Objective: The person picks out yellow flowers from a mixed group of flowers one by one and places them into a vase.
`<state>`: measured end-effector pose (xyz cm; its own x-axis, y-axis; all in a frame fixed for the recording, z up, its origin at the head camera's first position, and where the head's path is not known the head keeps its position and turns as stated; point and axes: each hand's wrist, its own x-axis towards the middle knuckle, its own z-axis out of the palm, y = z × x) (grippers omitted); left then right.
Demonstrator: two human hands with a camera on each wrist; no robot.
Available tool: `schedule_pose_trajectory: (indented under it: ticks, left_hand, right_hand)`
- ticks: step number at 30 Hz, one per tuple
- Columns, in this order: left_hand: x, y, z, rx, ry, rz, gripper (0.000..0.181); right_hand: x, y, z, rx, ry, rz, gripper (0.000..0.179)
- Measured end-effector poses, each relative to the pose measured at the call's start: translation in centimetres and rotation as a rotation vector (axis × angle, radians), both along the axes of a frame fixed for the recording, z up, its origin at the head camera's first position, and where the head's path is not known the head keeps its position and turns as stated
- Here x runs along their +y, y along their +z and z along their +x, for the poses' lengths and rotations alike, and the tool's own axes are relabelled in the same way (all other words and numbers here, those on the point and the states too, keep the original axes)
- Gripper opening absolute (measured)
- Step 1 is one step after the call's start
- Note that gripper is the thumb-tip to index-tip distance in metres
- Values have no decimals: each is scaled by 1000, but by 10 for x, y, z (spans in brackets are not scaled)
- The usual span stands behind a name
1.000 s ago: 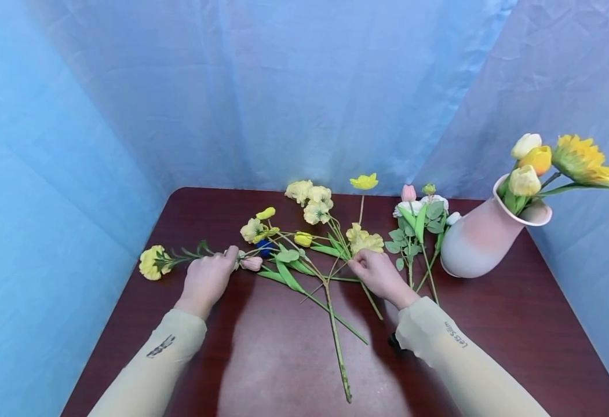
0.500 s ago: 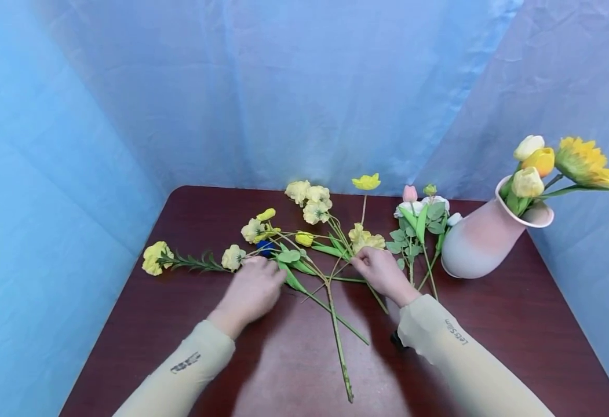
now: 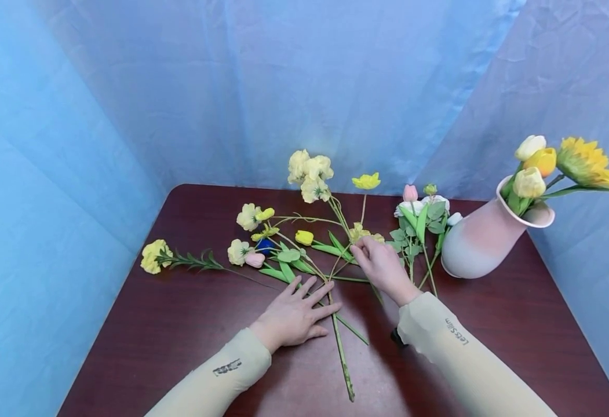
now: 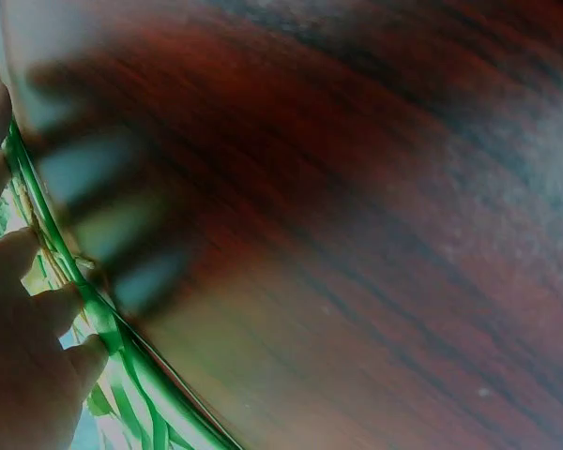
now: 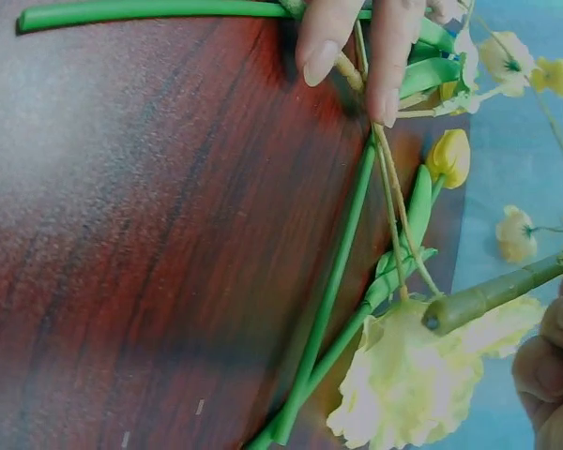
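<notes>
My left hand lies with fingers spread across the crossed stems in the middle of the table. In the left wrist view, its fingertips touch green stems and leaves. My right hand pinches the stem of a pale yellow flower spray, whose blossoms stand raised toward the curtain. The cut end of this thick green stem shows in the right wrist view. Under the left fingers runs a long branching stem. Around the hands lie a yellow tulip, a pink tulip and a blue flower.
A pink-and-white vase leans at the right, holding tulips and a sunflower. Pink and white flowers with leaves lie beside it. A yellow carnation-like flower lies far left. Blue curtains enclose the table.
My left hand has let go of the pink tulip and moved right, spreading over the stems. The pale yellow spray in my right hand has risen. The yellow flower at left now lies alone.
</notes>
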<state>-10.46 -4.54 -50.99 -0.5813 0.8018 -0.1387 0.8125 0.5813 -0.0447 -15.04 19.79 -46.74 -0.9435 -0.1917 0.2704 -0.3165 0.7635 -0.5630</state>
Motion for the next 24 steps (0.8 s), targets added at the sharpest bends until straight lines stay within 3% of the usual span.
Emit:
schedule_pose_trajectory:
  ticks: [5, 9, 18, 21, 24]
  left_hand:
    - [0, 3, 0, -24, 7, -19, 61]
    - [2, 4, -2, -19, 31, -24, 60]
    - [10, 5, -7, -6, 96, 2, 59]
    - [13, 5, -8, -14, 107, 8, 58]
    - [17, 4, -9, -33, 115, 28, 58]
  right_hand:
    - [-3, 6, -3, 160, 26, -37, 9]
    - [-8, 13, -5, 238, 44, -38, 7]
    - [-10, 43, -8, 442, 51, 61, 9]
    - [-13, 50, -11, 454, 57, 116, 10]
    - [-19, 54, -14, 370, 63, 162, 11]
